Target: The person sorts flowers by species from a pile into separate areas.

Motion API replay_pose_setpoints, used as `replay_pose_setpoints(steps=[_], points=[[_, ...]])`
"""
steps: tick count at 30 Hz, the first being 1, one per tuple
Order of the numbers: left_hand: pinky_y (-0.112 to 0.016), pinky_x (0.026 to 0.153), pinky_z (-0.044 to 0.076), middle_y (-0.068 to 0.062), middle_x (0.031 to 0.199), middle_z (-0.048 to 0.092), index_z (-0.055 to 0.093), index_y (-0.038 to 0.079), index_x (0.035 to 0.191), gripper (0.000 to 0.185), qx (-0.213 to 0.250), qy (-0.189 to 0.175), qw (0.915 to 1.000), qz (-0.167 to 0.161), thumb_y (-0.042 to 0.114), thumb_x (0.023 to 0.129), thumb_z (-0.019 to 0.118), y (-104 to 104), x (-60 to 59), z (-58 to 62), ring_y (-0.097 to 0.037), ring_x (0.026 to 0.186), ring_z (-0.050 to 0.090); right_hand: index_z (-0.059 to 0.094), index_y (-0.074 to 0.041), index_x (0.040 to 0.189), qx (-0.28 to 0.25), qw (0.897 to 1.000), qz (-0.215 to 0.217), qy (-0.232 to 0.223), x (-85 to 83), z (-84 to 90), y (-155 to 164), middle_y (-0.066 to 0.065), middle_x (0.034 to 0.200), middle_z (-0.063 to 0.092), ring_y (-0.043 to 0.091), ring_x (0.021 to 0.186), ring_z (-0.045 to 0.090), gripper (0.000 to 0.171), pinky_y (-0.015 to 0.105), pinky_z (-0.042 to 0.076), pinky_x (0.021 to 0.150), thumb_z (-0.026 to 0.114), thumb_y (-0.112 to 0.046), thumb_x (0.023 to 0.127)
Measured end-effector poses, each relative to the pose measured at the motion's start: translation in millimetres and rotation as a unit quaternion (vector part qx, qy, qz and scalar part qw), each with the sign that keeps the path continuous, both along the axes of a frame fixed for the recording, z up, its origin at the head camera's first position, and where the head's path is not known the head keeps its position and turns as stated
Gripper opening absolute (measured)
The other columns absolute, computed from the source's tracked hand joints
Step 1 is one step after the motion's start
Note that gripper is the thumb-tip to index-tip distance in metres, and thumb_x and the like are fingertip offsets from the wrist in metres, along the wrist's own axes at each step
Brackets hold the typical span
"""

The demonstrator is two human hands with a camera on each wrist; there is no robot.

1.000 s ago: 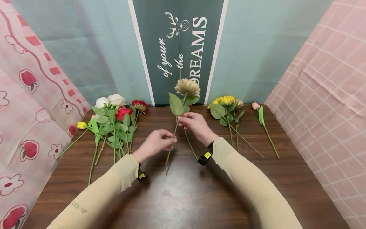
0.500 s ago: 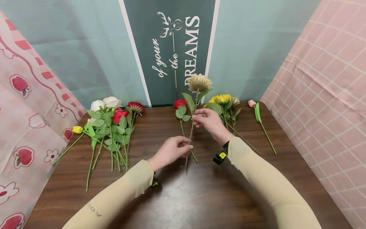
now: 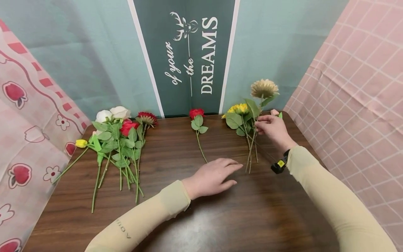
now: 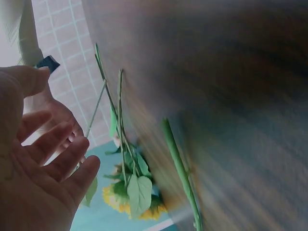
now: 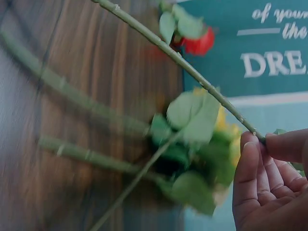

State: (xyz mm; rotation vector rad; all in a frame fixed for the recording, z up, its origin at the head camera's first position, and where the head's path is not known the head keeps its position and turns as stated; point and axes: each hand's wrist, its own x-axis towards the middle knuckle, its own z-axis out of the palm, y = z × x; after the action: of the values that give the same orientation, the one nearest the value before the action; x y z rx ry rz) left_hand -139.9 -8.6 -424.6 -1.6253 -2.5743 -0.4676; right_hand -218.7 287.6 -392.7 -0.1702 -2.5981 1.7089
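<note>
Over the table (image 3: 220, 217), right hand (image 3: 273, 130) pinches beige flower (image 3: 263, 88).

Our left hand (image 3: 212, 176) flat, palm down, fingers straight and relaxed, forearm angled in from lower left. Our right hand (image 3: 273, 128) raised farther right, fingertips (image 5: 250, 144) pinched together.

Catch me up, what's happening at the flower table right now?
A person is handling artificial flowers on a dark wooden table. The right hand pinches the stem of a beige flower, holding it upright over the yellow flowers at the far right. The left hand lies open and flat on the table, holding nothing. A single red rose lies mid-table, and a mixed bunch lies at the left.
</note>
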Motion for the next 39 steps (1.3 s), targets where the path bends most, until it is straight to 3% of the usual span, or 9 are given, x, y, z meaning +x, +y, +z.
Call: replay_pose_setpoints(steps=[3, 9, 16, 23, 31, 39], points=[[-0.03, 0.115, 0.036, -0.003, 0.146, 0.054, 0.049, 0.016, 0.153, 0.056, -0.015, 0.008, 0.9998, -0.014, 0.038, 0.103, 0.061, 5, 3.9, -2.7, -0.018, 0.135, 0.05, 0.053, 0.009, 0.138, 0.02, 1.0, -0.004, -0.013, 1.7, -6.8, 12, 0.026, 0.119, 0.065, 0.013, 0.086, 0.069, 0.046, 0.034, 0.061, 0.078, 0.061, -0.02, 0.104], [-0.031, 0.115, 0.036, -0.002, 0.146, 0.054, 0.05, 0.017, 0.152, 0.055, -0.021, 0.003, 0.9997, -0.011, 0.038, 0.103, 0.061, 8, 5.1, -7.1, -0.017, 0.135, 0.049, 0.053, 0.012, 0.136, 0.026, 0.999, 0.002, -0.02, -4.2, -19.5, 14, 0.023, 0.112, 0.067, 0.01, 0.081, 0.067, 0.044, 0.029, 0.06, 0.073, 0.06, -0.017, 0.104], [-0.031, 0.115, 0.037, -0.002, 0.145, 0.055, 0.051, 0.016, 0.151, 0.054, -0.023, -0.009, 0.9996, -0.012, 0.037, 0.102, 0.062, 9, 7.2, -11.3, -0.017, 0.136, 0.049, 0.059, 0.011, 0.13, 0.086, 0.996, 0.01, -0.031, -10.7, -31.8, 5, 0.028, 0.112, 0.067, 0.026, 0.086, 0.069, 0.037, 0.04, 0.061, 0.077, 0.06, -0.015, 0.103], [-0.031, 0.114, 0.038, -0.001, 0.145, 0.055, 0.052, 0.018, 0.15, 0.053, -0.031, -0.018, 0.9992, -0.013, 0.038, 0.102, 0.062, 9, 9.8, -15.1, -0.016, 0.134, 0.051, 0.063, 0.014, 0.12, 0.119, 0.992, 0.017, -0.042, -13.2, -45.1, 0, 0.026, 0.1, 0.071, 0.025, 0.078, 0.07, 0.032, 0.035, 0.061, 0.07, 0.064, -0.01, 0.1], [-0.03, 0.113, 0.039, 0.0, 0.143, 0.056, 0.054, 0.019, 0.149, 0.051, -0.026, -0.021, 0.9994, -0.014, 0.037, 0.102, 0.063, 9, 10.5, -15.9, -0.015, 0.132, 0.052, 0.067, 0.011, 0.117, 0.165, 0.986, 0.009, -0.038, -13.0, -48.7, -7, 0.026, 0.098, 0.072, 0.032, 0.081, 0.071, 0.03, 0.041, 0.061, 0.072, 0.068, -0.012, 0.097], [-0.03, 0.113, 0.038, 0.001, 0.143, 0.056, 0.054, 0.019, 0.149, 0.051, -0.032, -0.03, 0.9989, -0.013, 0.038, 0.102, 0.062, 8, 10.3, -16.1, -0.015, 0.132, 0.051, 0.069, 0.005, 0.116, 0.197, 0.979, 0.015, -0.051, -10.6, -50.0, -10, 0.02, 0.097, 0.072, 0.028, 0.081, 0.069, 0.03, 0.036, 0.056, 0.068, 0.068, -0.018, 0.098]])
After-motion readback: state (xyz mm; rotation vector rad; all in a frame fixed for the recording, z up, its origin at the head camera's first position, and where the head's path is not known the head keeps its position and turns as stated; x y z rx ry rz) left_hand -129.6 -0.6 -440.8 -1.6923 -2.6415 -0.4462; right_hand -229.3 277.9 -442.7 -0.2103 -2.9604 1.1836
